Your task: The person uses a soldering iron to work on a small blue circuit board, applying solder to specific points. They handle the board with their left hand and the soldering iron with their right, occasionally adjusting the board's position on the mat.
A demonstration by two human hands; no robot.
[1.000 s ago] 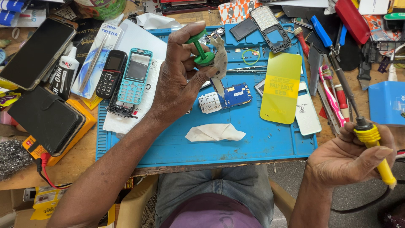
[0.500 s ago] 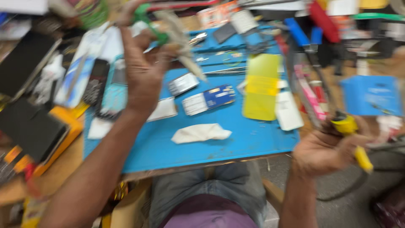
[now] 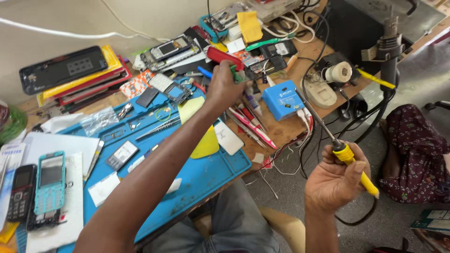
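My left hand (image 3: 222, 86) reaches far across the bench with its fingers closed around a small green-handled tool (image 3: 233, 73). It hovers by a red-handled tool (image 3: 225, 57) and a bunch of red and pink pens and tweezers (image 3: 251, 124). My right hand (image 3: 333, 180) is off the bench edge, over the floor. It grips the yellow handle of a soldering iron (image 3: 350, 158), whose thin metal shaft points up and left toward a small blue box (image 3: 283, 99). A blue work mat (image 3: 206, 175) lies under my left forearm.
On the mat are a yellow plastic piece (image 3: 206, 143), a white part (image 3: 228, 137) and small boards. A teal phone (image 3: 49, 180) and a black phone (image 3: 18, 192) lie left. A hot-air tool stand (image 3: 389, 47) and cables are at the right, beside a person in patterned cloth (image 3: 417, 140).
The view has swung to the right. My left hand has travelled from the middle of the mat to the bench's right side with the green tool. My right hand still holds the soldering iron.
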